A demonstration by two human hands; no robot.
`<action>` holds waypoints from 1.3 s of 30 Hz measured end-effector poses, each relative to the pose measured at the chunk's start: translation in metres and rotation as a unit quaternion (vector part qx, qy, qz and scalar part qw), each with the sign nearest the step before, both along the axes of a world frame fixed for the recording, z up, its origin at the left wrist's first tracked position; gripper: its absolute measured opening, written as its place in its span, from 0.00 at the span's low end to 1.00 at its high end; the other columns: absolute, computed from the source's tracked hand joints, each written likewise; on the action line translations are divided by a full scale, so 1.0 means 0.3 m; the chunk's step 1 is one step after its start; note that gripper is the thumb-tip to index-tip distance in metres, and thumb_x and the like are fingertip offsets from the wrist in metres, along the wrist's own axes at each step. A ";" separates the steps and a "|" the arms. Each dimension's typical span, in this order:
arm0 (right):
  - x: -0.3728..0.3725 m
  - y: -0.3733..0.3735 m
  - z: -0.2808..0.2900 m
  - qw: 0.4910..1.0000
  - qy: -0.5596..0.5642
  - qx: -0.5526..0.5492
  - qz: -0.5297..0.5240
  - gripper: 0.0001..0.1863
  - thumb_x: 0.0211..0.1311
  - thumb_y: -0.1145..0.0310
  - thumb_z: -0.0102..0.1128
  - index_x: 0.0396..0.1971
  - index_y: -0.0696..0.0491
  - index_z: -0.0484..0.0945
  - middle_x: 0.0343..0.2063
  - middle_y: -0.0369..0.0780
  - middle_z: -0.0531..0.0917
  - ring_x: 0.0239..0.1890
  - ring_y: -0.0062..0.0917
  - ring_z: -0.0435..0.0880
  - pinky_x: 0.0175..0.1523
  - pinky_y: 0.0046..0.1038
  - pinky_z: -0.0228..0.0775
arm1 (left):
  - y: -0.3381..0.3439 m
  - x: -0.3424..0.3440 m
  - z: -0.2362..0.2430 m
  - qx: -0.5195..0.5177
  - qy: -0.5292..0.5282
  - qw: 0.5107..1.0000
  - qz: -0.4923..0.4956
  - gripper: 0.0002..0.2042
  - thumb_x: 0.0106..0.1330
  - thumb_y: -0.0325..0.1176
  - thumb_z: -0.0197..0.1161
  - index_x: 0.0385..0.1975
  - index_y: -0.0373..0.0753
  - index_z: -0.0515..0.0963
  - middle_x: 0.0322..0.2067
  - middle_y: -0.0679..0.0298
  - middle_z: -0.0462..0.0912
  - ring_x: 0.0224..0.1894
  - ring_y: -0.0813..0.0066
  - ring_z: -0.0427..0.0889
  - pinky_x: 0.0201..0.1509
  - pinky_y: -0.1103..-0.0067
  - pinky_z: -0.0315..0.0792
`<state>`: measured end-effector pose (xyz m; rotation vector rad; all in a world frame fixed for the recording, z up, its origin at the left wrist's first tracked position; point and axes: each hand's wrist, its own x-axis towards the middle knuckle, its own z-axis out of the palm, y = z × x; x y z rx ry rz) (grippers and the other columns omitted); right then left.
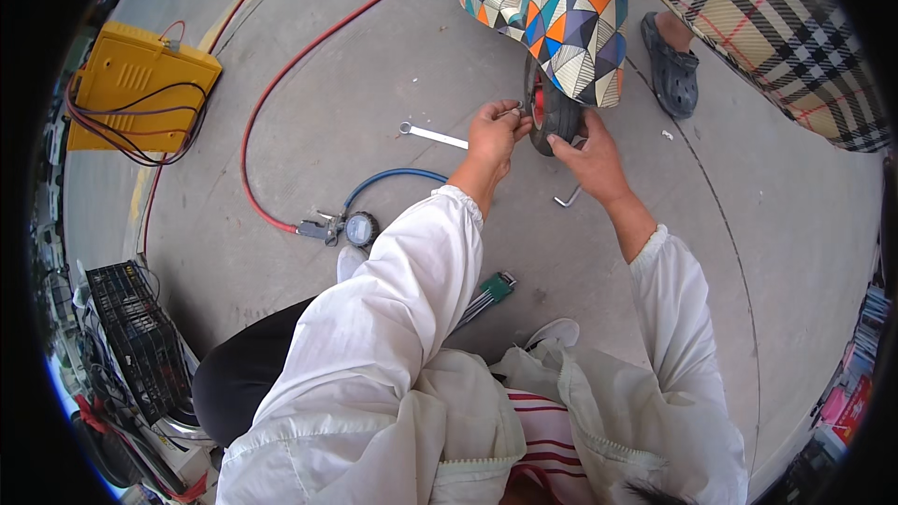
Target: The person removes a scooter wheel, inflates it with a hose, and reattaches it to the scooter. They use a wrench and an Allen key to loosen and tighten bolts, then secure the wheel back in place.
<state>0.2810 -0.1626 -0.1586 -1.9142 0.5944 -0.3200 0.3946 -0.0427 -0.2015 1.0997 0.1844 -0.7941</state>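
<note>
A small black-tyred wheel [556,118] with a red rim sits under the front of a scooter [571,37] covered in a multicoloured geometric pattern. My left hand [494,138] is beside the wheel's hub, its thumb and fingers pinched together on something small that I cannot make out. On the other side, my right hand [593,161] grips the tyre, thumb on the tread and fingers partly hidden behind it. A combination wrench [435,137] lies on the floor by my left wrist. Below my right hand, a hex key [567,198] shows in part.
A red air hose [254,122] runs to a tyre inflator gauge [360,228] with a blue hose. Near my knee lies a green-holdered hex key set [496,288]. A yellow case [140,89] with cables stands left. A person's foot in a grey clog [672,75] is beside the scooter.
</note>
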 end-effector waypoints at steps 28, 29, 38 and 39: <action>-0.010 -0.072 -0.015 0.987 -0.002 0.142 0.078 0.30 0.59 0.71 0.59 0.60 0.62 0.60 0.53 0.42 0.72 0.56 0.26 0.71 0.62 0.27 0.60 | -0.033 0.011 -0.033 -0.062 0.114 0.991 -0.031 0.08 0.68 0.27 0.56 0.44 0.31 0.72 0.34 0.62 0.79 0.34 0.76 0.81 0.39 0.83 0.80; -0.012 -0.075 -0.019 0.987 -0.005 0.143 0.078 0.30 0.60 0.71 0.59 0.60 0.62 0.60 0.53 0.41 0.72 0.56 0.26 0.71 0.62 0.27 0.60 | -0.034 0.007 -0.031 -0.061 0.113 0.991 -0.030 0.09 0.68 0.27 0.56 0.44 0.31 0.72 0.34 0.62 0.79 0.34 0.76 0.80 0.39 0.83 0.80; 0.005 -0.105 0.014 0.981 -0.055 0.169 0.074 0.29 0.59 0.66 0.60 0.57 0.63 0.65 0.50 0.45 0.76 0.53 0.28 0.74 0.59 0.28 0.64 | -0.040 -0.037 -0.020 -0.035 0.088 0.995 0.023 0.15 0.68 0.27 0.58 0.51 0.26 0.71 0.36 0.61 0.79 0.35 0.77 0.79 0.39 0.83 0.80; 0.003 -0.112 0.015 0.980 -0.054 0.178 0.071 0.29 0.60 0.66 0.60 0.57 0.64 0.64 0.51 0.45 0.76 0.54 0.28 0.74 0.59 0.28 0.64 | -0.048 -0.043 -0.010 -0.027 0.083 0.996 0.027 0.16 0.68 0.27 0.58 0.52 0.26 0.71 0.36 0.61 0.79 0.34 0.77 0.79 0.39 0.83 0.80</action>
